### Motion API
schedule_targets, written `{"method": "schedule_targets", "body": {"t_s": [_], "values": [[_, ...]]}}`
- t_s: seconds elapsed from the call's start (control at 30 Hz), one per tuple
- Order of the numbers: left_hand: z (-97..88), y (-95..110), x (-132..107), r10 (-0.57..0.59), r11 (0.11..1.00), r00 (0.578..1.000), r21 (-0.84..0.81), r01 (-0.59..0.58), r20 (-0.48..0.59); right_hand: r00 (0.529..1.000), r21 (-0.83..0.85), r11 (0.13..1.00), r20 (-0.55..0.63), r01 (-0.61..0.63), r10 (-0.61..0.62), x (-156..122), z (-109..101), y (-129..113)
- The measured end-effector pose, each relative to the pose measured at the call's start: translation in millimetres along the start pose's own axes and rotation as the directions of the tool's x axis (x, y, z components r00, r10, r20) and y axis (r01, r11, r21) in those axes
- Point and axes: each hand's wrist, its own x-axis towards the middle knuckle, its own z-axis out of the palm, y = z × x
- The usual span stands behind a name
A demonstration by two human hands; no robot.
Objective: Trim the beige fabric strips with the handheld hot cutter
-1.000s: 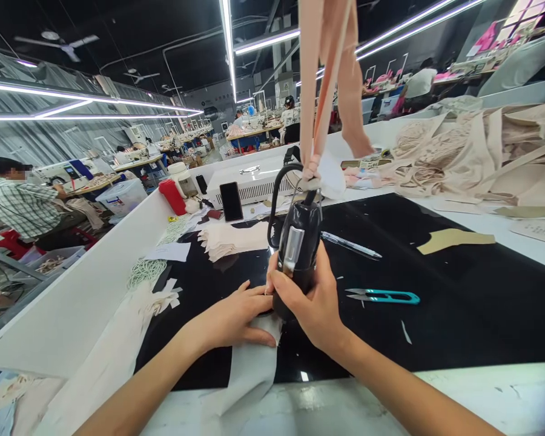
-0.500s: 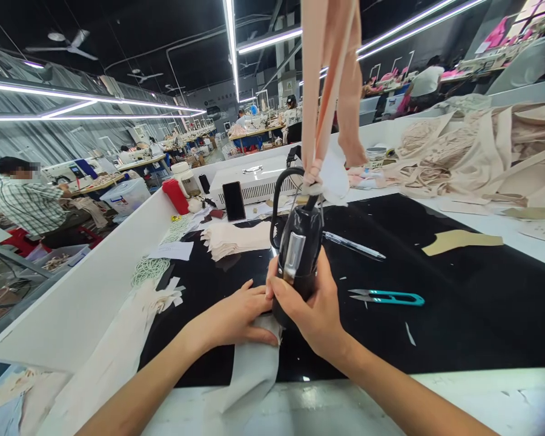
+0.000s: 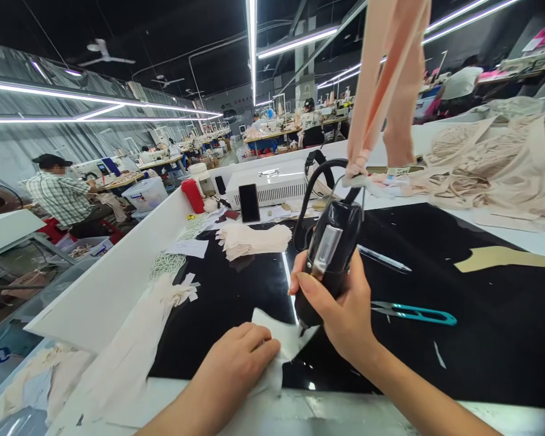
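My right hand (image 3: 345,303) is wrapped around the black body of a handheld electric fabric cutter (image 3: 333,242). Pink cloth strips (image 3: 376,91) tied at its top suspend it from above. Beneath the cutter's lower end lies a piece of pale fabric (image 3: 284,339) on the black cutting surface (image 3: 209,345). My left hand (image 3: 243,363) has its fingers curled together on that fabric, left of the cutter, and grips it near the front edge. The cutter's tip meets the fabric's right part; the blade itself is hard to make out.
Right of the cutter lie turquoise thread snips (image 3: 418,313), a pen (image 3: 385,258) and a tan pattern piece (image 3: 504,257). Stacked beige pieces (image 3: 254,239) and a phone (image 3: 249,203) sit farther back. A beige fabric heap (image 3: 495,163) fills the right rear. A co-worker (image 3: 66,194) sits at left.
My left hand has drawn back toward the front edge, and its spread fingers have curled. The pale fabric's far end now shows beside the cutter. The view has swung left.
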Motion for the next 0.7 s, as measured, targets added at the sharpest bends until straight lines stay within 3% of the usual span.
{"method": "schedule_targets", "body": {"t_s": [0.2, 0.3, 0.47, 0.57, 0.7], "values": [[-15.5, -20.7, -4.1, 0.095, 0.989, 0.995, -0.118, -0.094, 0.009, 1.0, 0.03, 1.0, 0.025, -0.008, 0.007, -4.5, 0.1, 0.8], [-18.2, -26.0, -2.3, 0.021, 0.984, 0.999, -0.177, -0.016, 0.03, 0.999, 0.015, 1.0, 0.033, -0.01, 0.01, -7.0, -1.7, 4.2], [-3.0, -27.6, 11.5, -0.146, 0.981, 0.989, -0.137, 0.141, -0.033, 0.999, 0.025, 1.0, 0.041, -0.018, 0.017, -6.9, -5.3, 7.6], [8.6, -27.3, 21.3, -0.155, 0.982, 0.985, -0.124, 0.145, -0.075, 0.999, 0.009, 1.0, 0.04, -0.005, 0.005, -7.0, -8.5, 6.4], [15.3, -27.5, 25.1, -0.136, 0.985, 0.989, -0.109, 0.13, -0.049, 0.999, 0.007, 1.0, 0.04, -0.008, 0.008, -10.5, -15.1, 5.6]]}}
